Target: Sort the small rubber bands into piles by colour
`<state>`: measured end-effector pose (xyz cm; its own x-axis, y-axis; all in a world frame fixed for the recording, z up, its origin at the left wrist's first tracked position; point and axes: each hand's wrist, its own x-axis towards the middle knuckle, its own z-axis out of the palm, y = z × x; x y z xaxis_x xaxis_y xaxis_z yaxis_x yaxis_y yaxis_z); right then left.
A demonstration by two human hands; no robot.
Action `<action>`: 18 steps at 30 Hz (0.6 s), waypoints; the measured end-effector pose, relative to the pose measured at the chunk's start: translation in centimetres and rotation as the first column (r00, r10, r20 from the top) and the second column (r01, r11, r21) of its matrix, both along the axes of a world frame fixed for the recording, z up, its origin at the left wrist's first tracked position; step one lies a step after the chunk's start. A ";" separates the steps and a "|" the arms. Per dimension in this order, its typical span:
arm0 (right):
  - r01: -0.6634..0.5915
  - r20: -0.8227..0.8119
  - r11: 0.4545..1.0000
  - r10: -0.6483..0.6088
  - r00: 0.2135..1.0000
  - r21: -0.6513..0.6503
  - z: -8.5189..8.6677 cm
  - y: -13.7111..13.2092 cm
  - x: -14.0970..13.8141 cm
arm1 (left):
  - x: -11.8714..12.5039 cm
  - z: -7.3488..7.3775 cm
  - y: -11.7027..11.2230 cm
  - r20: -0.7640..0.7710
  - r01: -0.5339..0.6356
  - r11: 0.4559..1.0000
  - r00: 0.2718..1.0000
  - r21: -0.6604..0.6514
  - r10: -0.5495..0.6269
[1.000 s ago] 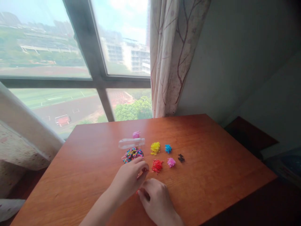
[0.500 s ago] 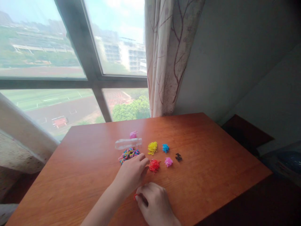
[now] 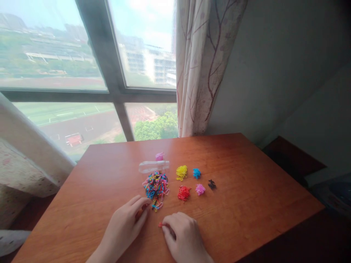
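A mixed heap of small coloured rubber bands (image 3: 156,184) lies on the wooden table (image 3: 246,190). Right of it sit sorted little piles: yellow (image 3: 181,172), blue (image 3: 196,173), red (image 3: 183,192), pink (image 3: 200,189) and black (image 3: 211,184). My left hand (image 3: 124,224) rests on the table just below the heap, fingers curled, with a reddish band at its fingertips and a few loose bands (image 3: 156,206) beside them. My right hand (image 3: 182,236) lies near the front edge, fingers pinched on a red band (image 3: 161,225).
A clear plastic bottle (image 3: 153,166) lies on its side behind the heap, with a pink cap (image 3: 159,156) beyond it. A window and a patterned curtain (image 3: 203,65) stand behind the table. A dark side table (image 3: 290,157) is at the right.
My left hand has drawn back from the heap toward me and to the left, uncovering the mixed bands. My right hand has stayed near the front edge with its red band.
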<state>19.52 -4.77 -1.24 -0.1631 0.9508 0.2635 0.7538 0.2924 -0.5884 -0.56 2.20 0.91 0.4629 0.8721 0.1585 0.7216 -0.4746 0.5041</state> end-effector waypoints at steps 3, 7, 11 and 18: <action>0.012 -0.010 1.000 -0.012 1.000 0.019 -0.2 0.0 0.0 | -0.3 -0.7 0.0 0.054 -0.017 1.000 0.998 0.006 0.017; 0.027 -0.011 0.999 -0.026 1.000 0.048 -0.2 0.0 -0.2 | -0.3 -1.0 0.2 0.057 -0.039 0.999 0.998 0.008 0.038; 0.047 -0.076 0.998 -0.043 0.996 0.046 -0.3 0.1 0.0 | -0.1 -0.8 0.1 0.058 -0.023 1.000 0.998 0.000 0.023; 0.234 -0.050 0.962 -0.229 0.972 0.142 -0.3 1.7 3.0 | -0.2 -0.6 -0.1 0.031 -0.026 1.000 0.999 0.012 0.025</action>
